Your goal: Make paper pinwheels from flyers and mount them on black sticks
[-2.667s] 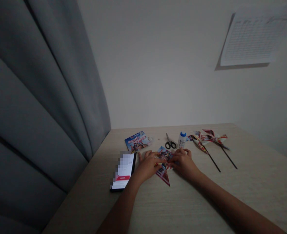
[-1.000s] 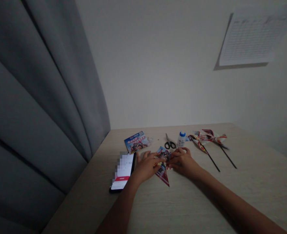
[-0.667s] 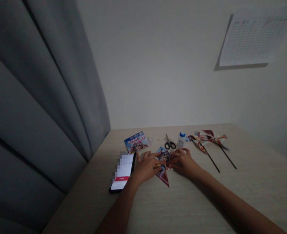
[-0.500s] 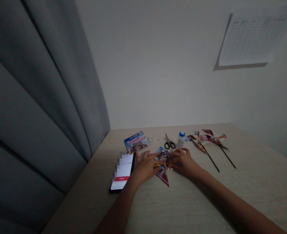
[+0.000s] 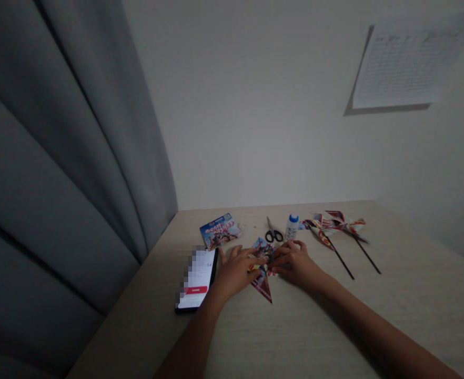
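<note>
Nearest you spread the pale table, with a grey curtain hanging along its left side. The phone lay on your left, its screen lit, just beside your left hand. Between your hands, flat on the table, was the printed paper, a reddish pointed corner aimed your way. Your left fingers were spread over its left part; your right hand bunched its fingers at the right edge. Whether either grip pinched the paper, I could not tell. Farther right lay 2 pinwheels, their dark sticks slanting toward you. Just past the phone was a printed card. Beyond the paper lay the scissors, blades pointing away, near an upright blue-capped bottle. Farthest, a lined sheet hung on the wall.
</note>
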`<control>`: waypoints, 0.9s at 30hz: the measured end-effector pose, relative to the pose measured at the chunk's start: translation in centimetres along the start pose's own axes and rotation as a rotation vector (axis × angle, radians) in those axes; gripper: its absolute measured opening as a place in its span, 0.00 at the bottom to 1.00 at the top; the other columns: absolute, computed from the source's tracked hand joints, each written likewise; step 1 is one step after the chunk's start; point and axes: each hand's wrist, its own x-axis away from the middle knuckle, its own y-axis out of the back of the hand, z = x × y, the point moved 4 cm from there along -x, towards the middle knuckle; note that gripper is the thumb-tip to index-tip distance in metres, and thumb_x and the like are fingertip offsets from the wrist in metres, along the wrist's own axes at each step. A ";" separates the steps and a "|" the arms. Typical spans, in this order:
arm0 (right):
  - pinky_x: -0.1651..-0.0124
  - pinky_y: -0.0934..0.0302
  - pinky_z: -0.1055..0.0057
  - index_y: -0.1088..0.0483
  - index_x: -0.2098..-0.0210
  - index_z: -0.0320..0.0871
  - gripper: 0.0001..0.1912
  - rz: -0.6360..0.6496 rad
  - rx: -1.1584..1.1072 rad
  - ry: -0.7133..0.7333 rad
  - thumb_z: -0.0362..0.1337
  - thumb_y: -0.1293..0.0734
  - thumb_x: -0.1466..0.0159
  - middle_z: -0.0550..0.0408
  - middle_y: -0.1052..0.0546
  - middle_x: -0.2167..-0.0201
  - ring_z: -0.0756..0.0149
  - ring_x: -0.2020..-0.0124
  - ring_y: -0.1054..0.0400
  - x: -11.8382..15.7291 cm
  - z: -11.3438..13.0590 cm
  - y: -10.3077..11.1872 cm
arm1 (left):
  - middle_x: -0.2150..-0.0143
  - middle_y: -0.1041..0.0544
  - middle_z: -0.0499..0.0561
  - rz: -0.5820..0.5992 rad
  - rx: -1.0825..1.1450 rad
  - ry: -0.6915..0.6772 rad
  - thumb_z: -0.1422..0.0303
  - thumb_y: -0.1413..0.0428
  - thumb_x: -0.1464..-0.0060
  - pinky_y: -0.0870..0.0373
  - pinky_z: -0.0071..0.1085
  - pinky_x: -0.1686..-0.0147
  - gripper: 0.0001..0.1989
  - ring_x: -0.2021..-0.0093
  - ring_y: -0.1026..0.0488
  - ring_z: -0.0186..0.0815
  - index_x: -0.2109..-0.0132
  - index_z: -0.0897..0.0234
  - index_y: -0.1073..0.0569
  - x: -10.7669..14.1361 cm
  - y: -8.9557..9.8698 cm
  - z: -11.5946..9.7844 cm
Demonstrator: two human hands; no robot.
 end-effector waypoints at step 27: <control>0.39 0.59 0.44 0.20 0.58 0.60 0.08 0.021 0.008 -0.010 0.45 0.32 0.34 0.55 0.21 0.53 0.53 0.46 0.38 0.0 0.0 0.0 | 0.30 0.39 0.40 -0.018 -0.057 0.031 0.57 0.43 0.43 0.76 0.75 0.40 0.16 0.29 0.53 0.58 0.47 0.33 0.25 0.6 0.3 -0.9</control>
